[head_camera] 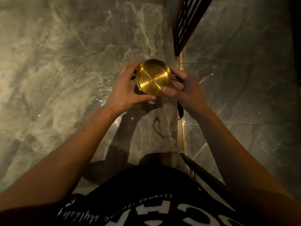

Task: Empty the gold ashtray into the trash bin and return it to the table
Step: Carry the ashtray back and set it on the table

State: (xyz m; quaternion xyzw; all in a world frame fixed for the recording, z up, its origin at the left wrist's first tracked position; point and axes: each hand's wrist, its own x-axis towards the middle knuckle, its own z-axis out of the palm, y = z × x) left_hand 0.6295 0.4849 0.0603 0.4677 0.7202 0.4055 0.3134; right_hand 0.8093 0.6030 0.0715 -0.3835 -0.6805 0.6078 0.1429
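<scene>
Head view: both hands, left (125, 90) and right (184, 90), clamp the ashtray's (153, 77) rim; keep it level, lowering onto the surface (65, 62) beneath.

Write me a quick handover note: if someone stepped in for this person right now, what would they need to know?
Left hand: holding the gold ashtray by its rim.
Right hand: also on the rim, opposite side, thumb over the near edge.
Ashtray: held level above the marble surface, open side up; its inside looks bare and shiny.
Trash bin: not in view.
Done: emptying appears finished.
Left: set the ashtray down on the table and let go.
</scene>
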